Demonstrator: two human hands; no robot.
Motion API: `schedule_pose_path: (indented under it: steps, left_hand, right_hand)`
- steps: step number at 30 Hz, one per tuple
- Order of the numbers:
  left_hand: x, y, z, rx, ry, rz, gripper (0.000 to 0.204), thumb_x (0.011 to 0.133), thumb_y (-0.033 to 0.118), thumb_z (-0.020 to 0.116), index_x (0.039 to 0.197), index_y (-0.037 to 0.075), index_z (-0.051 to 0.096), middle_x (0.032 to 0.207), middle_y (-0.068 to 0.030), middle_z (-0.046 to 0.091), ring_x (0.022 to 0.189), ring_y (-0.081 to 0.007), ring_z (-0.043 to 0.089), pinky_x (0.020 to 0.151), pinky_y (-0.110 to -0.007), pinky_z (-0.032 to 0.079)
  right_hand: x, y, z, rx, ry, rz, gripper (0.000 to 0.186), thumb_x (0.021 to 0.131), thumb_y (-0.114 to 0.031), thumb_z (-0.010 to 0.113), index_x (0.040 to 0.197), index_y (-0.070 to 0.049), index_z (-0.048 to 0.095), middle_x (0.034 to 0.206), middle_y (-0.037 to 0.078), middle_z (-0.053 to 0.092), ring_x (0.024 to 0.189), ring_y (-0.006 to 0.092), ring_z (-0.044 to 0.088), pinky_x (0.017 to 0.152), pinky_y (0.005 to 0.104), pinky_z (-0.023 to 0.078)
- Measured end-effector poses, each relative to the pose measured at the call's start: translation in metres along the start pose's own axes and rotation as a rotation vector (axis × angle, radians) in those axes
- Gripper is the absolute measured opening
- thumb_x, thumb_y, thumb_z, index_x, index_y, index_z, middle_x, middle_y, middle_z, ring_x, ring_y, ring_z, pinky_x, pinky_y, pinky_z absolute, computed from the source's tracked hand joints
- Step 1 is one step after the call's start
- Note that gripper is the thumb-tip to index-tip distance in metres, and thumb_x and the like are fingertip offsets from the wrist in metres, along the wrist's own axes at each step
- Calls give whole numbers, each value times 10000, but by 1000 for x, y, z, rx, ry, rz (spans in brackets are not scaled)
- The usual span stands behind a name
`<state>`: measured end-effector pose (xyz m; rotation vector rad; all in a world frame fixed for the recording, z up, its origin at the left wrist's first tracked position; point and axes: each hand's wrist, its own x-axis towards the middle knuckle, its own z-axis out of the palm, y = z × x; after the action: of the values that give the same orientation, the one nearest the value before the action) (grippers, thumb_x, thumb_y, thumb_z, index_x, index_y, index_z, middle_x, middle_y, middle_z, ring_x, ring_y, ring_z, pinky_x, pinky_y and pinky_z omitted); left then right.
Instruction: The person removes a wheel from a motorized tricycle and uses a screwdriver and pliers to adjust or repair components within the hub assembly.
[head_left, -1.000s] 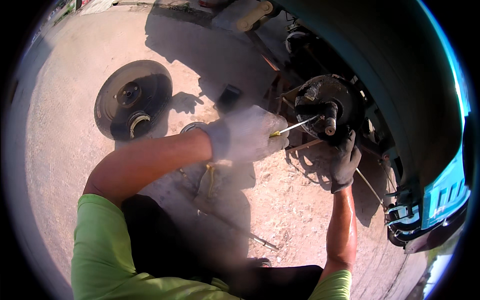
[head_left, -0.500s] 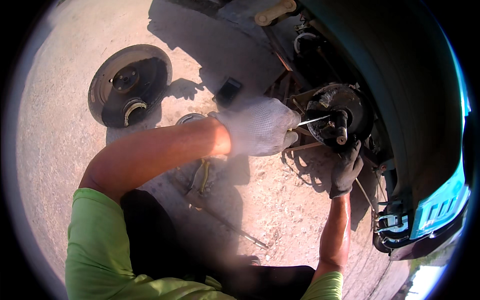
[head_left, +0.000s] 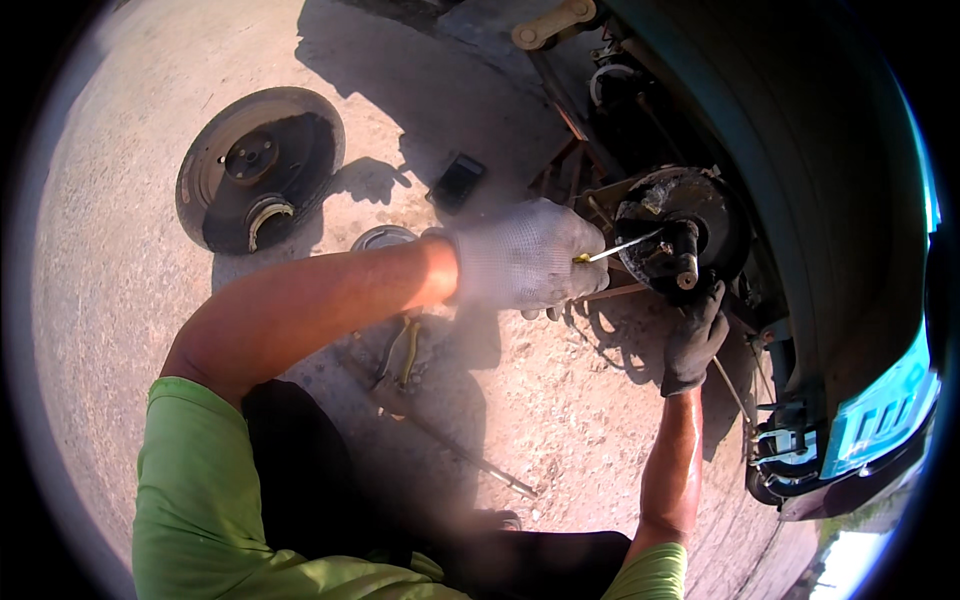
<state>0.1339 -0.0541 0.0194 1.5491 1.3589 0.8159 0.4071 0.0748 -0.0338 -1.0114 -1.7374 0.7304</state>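
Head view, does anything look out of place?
Possibly: a round wheel part lies on the ground with a curved piece resting on it, while the shaft near the right hand sticks out bare, as if dismantled.

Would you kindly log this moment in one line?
left hand: gripping screwdriver; screwdriver: pointed at hub; right hand: at hub's lower edge

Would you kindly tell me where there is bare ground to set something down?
The widest bare ground lies left of the wheel. A sunlit patch lies between the long rod and the right forearm. Crowded spots are the hub, with the left hand, its thin tool and the right hand, and the pliers below the left forearm.
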Motion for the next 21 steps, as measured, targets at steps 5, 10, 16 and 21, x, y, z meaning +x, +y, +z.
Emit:
schedule_pose_path:
  steps: [5,10,16,21]
  left_hand:
    - [-3,6,-4,-166,-87,-56,413,1029,404,534,991,14,667,723,-83,688,546,-135,647,538,-295,519]
    - [1,3,0,-76,-39,13,417,1028,398,547,1039,1,672,727,-76,683,543,-136,647,525,-299,521]
    - [3,-2,3,-148,-35,-8,442,1017,403,572,1141,-9,673,782,-87,684,602,-136,670,544,-303,535]
    - [10,-15,8,-31,26,42,426,1003,371,600,1209,4,663,882,-131,709,800,-183,717,657,-330,563]
  right_hand:
    - [-1,-4,0,23,-15,9,509,1079,-370,437,1133,76,677,937,68,718,841,102,606,791,255,487]
    - [-2,-7,2,50,-2,13,504,1080,-365,427,1113,72,675,925,58,712,823,103,600,778,254,483]
    - [1,-11,-5,-23,-129,17,458,1082,-285,414,1312,77,575,1140,105,690,983,139,637,874,283,508]
    - [0,-13,-4,-33,-112,21,459,1079,-285,409,1312,76,572,1121,113,695,987,145,628,894,289,491]
